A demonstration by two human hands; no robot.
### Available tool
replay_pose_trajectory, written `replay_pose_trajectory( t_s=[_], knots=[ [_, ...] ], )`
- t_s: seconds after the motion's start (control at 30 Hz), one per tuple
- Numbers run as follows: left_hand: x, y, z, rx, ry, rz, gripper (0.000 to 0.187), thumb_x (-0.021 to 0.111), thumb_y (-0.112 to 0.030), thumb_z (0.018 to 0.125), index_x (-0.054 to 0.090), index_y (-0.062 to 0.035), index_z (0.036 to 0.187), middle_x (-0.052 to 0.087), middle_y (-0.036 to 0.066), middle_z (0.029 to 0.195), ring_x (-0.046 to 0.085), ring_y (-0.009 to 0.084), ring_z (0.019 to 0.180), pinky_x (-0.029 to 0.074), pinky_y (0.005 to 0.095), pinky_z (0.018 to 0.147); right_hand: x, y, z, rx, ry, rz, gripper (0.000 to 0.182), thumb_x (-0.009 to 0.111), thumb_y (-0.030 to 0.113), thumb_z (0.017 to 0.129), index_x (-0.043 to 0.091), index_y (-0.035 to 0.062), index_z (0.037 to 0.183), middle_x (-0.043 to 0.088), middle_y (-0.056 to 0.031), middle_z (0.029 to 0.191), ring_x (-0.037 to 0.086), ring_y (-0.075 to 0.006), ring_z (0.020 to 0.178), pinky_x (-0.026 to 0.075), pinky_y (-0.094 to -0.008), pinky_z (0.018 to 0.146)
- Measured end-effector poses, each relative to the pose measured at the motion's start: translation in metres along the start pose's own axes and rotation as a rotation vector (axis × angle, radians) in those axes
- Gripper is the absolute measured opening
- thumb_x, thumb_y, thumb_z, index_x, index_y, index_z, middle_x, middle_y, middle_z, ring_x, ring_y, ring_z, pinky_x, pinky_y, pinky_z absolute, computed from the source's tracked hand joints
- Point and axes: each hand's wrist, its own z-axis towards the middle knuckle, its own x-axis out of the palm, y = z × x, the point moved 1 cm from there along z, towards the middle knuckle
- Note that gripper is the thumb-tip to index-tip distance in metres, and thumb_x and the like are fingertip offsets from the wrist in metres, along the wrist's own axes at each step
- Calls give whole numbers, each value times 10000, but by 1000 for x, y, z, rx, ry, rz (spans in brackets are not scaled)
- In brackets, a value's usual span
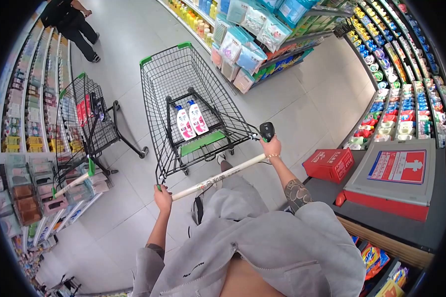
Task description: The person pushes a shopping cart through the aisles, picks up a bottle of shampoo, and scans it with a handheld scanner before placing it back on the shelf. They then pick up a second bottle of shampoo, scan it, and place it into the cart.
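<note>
A wire shopping cart [156, 99] with green corners stands in front of me. Two white and pink pump bottles [191, 120] lie side by side in it. My left hand [163, 198] is closed round the left end of the cart's pale handle [218, 176]. At the handle's right end, my right hand [270, 147] is wrapped round a black handheld scanner [267, 131], its fingers partly hidden. The scanner points up, away from me.
Another cart [86, 123] with red packages stands at the left, beside stocked shelves [32, 99]. A person [74, 27] in dark clothes walks at the top left. Hanging packets [243, 44] stand ahead. At the right are a red box [328, 165] and a grey case [391, 173].
</note>
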Motion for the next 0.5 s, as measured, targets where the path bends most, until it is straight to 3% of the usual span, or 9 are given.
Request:
replay_pose_trajectory(
  t_s=[0.2,0.5],
  knots=[
    [11,-27,69,-33,-7,-206,201,412,-162,925,468,26,880,614,150,757,632,232,538,505,329,478,18,66,74,-48,31,105,468,702,381,683,570,4,929,640,-220,809,624,-388,783,494,-459,706],
    [23,-76,155,-48,-88,-243,184,439,-144,909,469,35,881,601,155,739,616,235,539,527,328,468,61,150,175,-131,69,135,475,714,395,678,583,34,957,651,-194,845,622,-385,793,500,-453,702]
  ],
)
